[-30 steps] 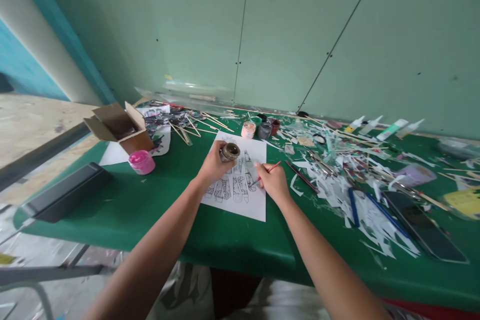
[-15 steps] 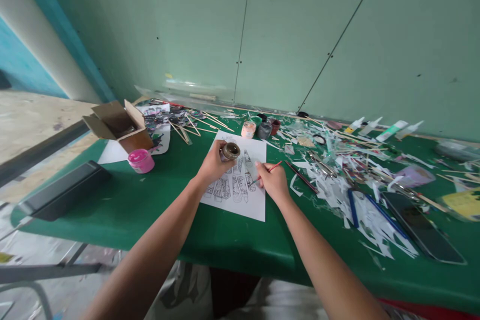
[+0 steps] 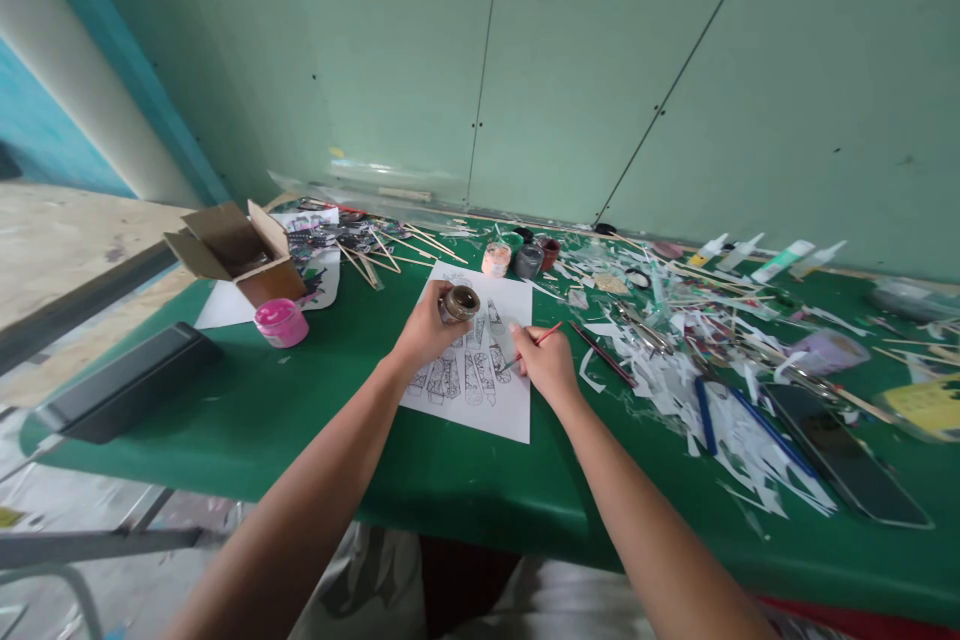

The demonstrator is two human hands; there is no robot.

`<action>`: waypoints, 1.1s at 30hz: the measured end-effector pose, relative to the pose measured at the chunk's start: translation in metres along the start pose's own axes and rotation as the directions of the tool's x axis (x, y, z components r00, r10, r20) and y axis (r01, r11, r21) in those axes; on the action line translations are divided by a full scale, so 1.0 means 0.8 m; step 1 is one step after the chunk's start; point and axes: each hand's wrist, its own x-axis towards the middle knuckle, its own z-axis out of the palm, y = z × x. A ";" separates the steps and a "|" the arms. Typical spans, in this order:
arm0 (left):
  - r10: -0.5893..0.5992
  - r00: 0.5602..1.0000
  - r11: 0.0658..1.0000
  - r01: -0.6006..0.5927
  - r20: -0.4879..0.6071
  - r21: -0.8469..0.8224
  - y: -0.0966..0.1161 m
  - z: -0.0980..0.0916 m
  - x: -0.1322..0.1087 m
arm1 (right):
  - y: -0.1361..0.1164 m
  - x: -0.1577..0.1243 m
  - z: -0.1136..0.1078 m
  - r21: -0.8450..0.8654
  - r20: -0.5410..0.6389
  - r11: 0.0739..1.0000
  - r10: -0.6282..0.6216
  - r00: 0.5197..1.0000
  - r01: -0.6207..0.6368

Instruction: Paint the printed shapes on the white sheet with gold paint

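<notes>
A white sheet of paper (image 3: 510, 418) printed with black outline drawings lies on the green table. Above its upper left part, my left hand (image 3: 425, 328) is closed around a small open jar of brown paint (image 3: 460, 304), its mouth facing up. My right hand (image 3: 547, 360) pinches a thin red paintbrush (image 3: 551, 331) over the right side of the sheet. The brush tip points down and left at one of the drawings; whether it touches the paper I cannot tell. Just right of this hand lies another dark brush-like stick (image 3: 602, 354).
Paint jars (image 3: 496, 259) stand behind the sheet. To the left are a pink paint jar (image 3: 281, 322), an open cardboard box (image 3: 244, 255) and a dark grey long object (image 3: 131, 380). Paper scraps (image 3: 675, 385), blue-handled scissors (image 3: 705, 415), a phone (image 3: 844, 455) and glue bottles (image 3: 784, 262) crowd the right.
Almost nothing differs. Both hands keep their grips and places, with at most a tiny shift of the brush over the drawing.
</notes>
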 end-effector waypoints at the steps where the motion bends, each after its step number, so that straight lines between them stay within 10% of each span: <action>1: -0.004 1.000 1.000 0.004 0.001 0.003 0.001 0.000 0.000 | 0.000 0.000 0.000 0.006 -0.001 1.000 0.000 1.000 0.000; 33: -0.017 1.000 1.000 0.017 0.016 -0.004 -0.001 0.000 0.000 | 0.001 0.001 0.000 -0.004 -0.004 1.000 0.001 1.000 -0.001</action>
